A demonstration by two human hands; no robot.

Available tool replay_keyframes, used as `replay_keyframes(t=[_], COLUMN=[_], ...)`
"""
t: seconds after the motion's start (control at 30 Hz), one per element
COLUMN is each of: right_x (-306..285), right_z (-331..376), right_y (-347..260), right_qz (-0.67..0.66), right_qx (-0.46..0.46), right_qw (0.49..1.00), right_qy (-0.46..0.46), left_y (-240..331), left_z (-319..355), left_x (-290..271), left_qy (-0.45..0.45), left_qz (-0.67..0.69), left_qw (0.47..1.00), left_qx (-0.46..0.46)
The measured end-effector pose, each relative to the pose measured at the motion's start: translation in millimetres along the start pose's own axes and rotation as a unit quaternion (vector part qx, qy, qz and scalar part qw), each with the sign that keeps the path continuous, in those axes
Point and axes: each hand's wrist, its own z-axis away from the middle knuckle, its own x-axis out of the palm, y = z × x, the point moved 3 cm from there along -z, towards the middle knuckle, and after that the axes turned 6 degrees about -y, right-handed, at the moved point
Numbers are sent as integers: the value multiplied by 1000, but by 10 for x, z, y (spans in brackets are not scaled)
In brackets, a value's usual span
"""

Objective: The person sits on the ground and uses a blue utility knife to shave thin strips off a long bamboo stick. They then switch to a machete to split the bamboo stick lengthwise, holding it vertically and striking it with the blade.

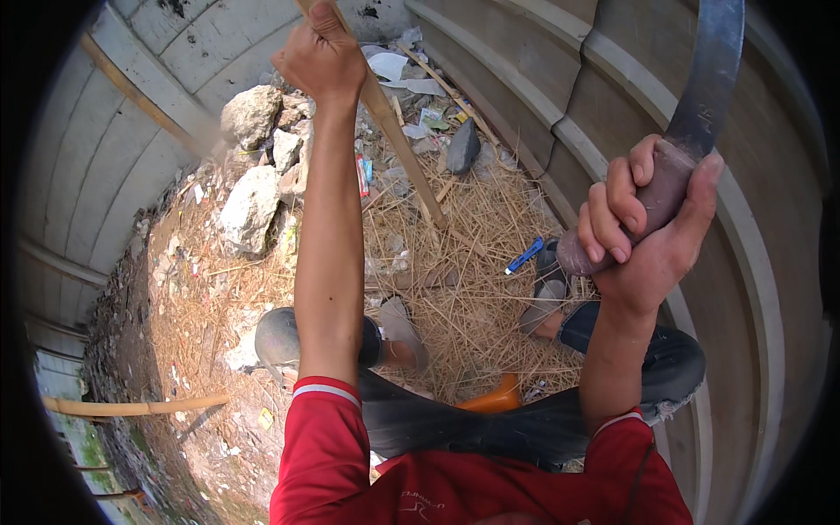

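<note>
My left hand [325, 54] is closed round a bamboo strip [398, 131], which slants from the upper edge down to the straw-covered ground between my feet. In my right hand [652, 214], raised at the right, is a machete [710, 83]. My fingers wrap its thick, dark handle [669, 179], and its wide metal blade points up past the top of the picture, away from the bamboo strip. The blade's tip is out of view. A blue utility knife [524, 256] lies on the straw beside my right shoe [546, 293].
Large pale rocks [251, 208] are piled at the left, and a dark stone [463, 147] lies farther back. Corrugated metal sheeting [647, 105] curves along the right. An orange plastic object [494, 395] shows below my legs. Bamboo poles [131, 406] stick out at the left.
</note>
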Motion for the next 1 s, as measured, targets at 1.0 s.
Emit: replay_keyframes(t=[1.0], right_x=[-1002], right_z=[1696], right_y=[2592], right_qz=[61], right_qx=[535], right_qw=[823], right_qy=[182], left_y=[28], left_z=[28], left_x=[11], left_qy=[24], left_qz=[52], left_qw=[997], left_qx=[-45])
